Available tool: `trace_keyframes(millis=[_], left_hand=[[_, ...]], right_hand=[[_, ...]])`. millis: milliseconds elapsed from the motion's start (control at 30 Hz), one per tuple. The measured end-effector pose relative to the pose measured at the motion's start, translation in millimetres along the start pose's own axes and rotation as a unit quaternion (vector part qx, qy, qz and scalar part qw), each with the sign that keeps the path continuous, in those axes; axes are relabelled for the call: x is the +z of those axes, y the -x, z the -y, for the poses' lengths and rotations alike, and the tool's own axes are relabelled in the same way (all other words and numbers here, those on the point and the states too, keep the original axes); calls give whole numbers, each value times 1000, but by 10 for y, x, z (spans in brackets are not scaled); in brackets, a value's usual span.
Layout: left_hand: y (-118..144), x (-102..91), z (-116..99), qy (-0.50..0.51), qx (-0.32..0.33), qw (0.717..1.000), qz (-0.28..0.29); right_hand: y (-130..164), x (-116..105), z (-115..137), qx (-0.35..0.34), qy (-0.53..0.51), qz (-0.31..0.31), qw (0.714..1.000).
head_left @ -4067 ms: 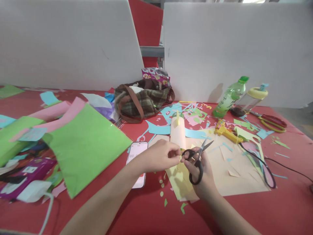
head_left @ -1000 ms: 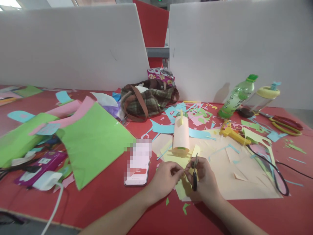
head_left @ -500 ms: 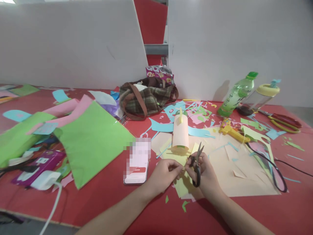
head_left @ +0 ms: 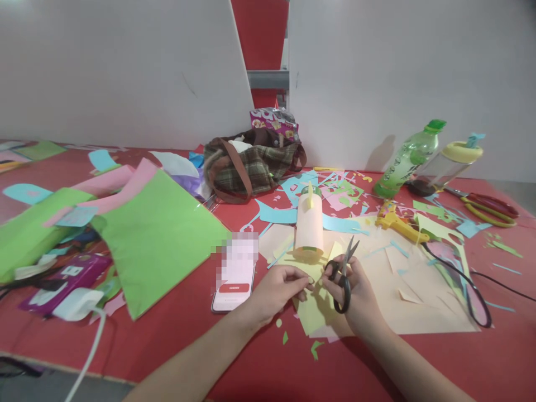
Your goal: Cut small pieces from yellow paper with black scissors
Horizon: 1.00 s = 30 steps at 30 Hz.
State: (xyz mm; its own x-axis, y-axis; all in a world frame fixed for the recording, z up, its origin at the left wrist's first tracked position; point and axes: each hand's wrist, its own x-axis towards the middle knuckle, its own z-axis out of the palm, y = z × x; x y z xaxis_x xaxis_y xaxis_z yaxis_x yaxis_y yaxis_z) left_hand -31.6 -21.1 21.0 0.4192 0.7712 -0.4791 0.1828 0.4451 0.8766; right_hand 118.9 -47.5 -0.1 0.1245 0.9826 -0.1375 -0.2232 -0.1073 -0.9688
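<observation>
My right hand (head_left: pixel 354 290) has black-handled scissors (head_left: pixel 347 276) looped over its fingers, their blades pointing up and slightly parted. Thumb and fingertips of my left hand (head_left: pixel 280 290) pinch a tiny pale-yellow paper piece (head_left: pixel 310 281). A small gap separates the two hands, above a yellow paper sheet (head_left: pixel 309 318). Just beyond them stands a paper-wrapped cylinder (head_left: pixel 310 226) in pale peach, with blue wing-like strips (head_left: pixel 276 214) at its sides and a yellow piece (head_left: pixel 310 196) on its upper front. A small yellow paper disc (head_left: pixel 278 322) lies on the red table near my left wrist.
Left of my hands lie a phone (head_left: pixel 235 279) and a large green sheet (head_left: pixel 159 245). A yellow glue gun (head_left: pixel 402 226) with its cord, a green bottle (head_left: pixel 408 159) and red-handled pliers or shears (head_left: pixel 488 205) are at right. Behind sits a plaid bag (head_left: pixel 259 167).
My hands have moved slightly apart, the right one shifting rightward with the scissors. A small yellow disc now shows on the table by my left wrist.
</observation>
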Motion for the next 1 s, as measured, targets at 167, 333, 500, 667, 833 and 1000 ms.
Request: trace_keyframes(millis=[167, 333, 500, 667, 833, 1000], left_hand=[[106, -206, -142, -304, 114, 943, 78], [154, -361, -136, -480, 174, 854, 100], [185, -360, -129, -565, 158, 807, 64], [182, -340, -118, -607, 139, 782, 33], [159, -335, -104, -638, 169, 751, 30], [167, -345, -90, -645, 182, 743, 12]], right_hand=[[-2, 6, 49, -10, 24, -19, 999], [-9, 10, 54, -12, 42, -20, 999], [-21, 5, 43, -14, 47, -19, 999], [-20, -4, 45, -15, 55, -22, 998], [-23, -13, 47, -17, 60, -21, 998], [-19, -6, 51, -16, 55, -24, 998]])
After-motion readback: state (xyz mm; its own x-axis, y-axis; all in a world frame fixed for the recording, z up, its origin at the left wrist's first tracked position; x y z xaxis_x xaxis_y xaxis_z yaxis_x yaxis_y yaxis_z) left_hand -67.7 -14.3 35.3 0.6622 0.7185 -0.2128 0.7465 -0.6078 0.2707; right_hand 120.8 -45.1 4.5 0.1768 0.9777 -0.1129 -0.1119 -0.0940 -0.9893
